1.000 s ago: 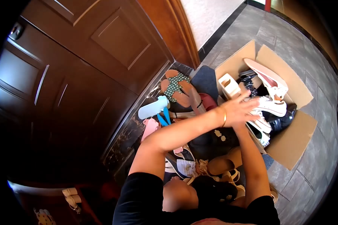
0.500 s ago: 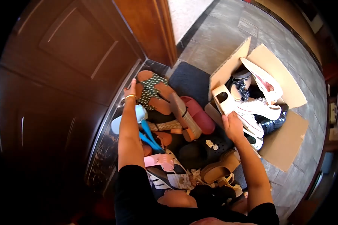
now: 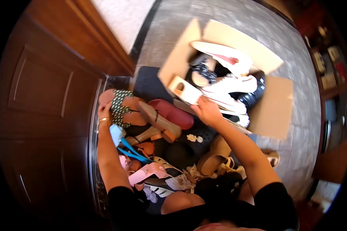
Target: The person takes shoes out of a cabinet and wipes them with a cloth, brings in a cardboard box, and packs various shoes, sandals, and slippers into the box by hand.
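Observation:
My left hand (image 3: 105,111) is closed on the edge of a brown-soled sandal with green polka-dot straps (image 3: 121,109), at the left by the door. Its pair lies against it. My right hand (image 3: 207,111) grips the lower end of a cream slide (image 3: 184,89) at the near edge of an open cardboard box (image 3: 272,104). Inside the box are white sneakers (image 3: 235,86), a black-strapped sandal (image 3: 203,73) and shiny black shoes (image 3: 254,92). Beside the polka-dot pair lie a woven-strap heeled sandal (image 3: 158,121) and a dark red slide (image 3: 171,113).
Close to my body is a heap of footwear: a black clog with white flowers (image 3: 194,138), a tan clog (image 3: 213,158), pink-strapped (image 3: 148,172) and blue-strapped (image 3: 133,150) sandals. A brown door (image 3: 46,96) stands left, a dark mat (image 3: 152,82) lies behind, and shelves (image 3: 331,77) stand right.
The view has turned, so the box and shoes appear farther left. My left hand stays at the polka-dot sandals, and my right hand stays on the cream slide at the box.

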### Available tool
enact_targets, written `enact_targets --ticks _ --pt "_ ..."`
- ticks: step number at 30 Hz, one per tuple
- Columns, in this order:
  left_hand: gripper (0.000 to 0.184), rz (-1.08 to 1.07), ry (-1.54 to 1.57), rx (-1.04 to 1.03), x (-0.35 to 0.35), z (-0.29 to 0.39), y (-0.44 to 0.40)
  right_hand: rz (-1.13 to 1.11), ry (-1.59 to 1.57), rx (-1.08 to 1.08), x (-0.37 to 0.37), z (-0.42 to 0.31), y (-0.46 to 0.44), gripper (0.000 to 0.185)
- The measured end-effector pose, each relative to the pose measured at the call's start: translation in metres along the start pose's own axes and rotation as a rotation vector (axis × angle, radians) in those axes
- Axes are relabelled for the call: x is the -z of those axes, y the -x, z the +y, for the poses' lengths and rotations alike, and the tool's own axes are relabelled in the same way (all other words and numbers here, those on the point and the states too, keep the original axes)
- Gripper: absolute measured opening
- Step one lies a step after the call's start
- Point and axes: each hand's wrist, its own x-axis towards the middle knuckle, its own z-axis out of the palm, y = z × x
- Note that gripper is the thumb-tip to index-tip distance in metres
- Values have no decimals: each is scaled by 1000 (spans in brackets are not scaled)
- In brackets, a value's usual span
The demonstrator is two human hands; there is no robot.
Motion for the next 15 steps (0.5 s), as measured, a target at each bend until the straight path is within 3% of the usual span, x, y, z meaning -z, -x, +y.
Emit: enact_targets --ticks 4,6,7,9,11,13,15 --pt "31 70 -65 -315 -1 8 30 60 -55 25 -2 1 4 48" --pt "32 254 -382 -541 -5 28 55 20 -61 -14 0 0 7 50" --pt "33 353 -544 -659 -8 45 69 66 -93 -8 -2 1 9 52" --pt "34 295 -814 -854 -19 115 126 164 -163 1 -4 5 12 55" --pt "31 245 -828 -1040 -25 177 168 196 -330 38 8 5 18 55" --pt "26 136 -602 -1004 -37 235 210 342 -454 194 10 13 30 59" --pt "25 50 -392 -834 -78 294 269 296 -614 210 18 22 46 66"
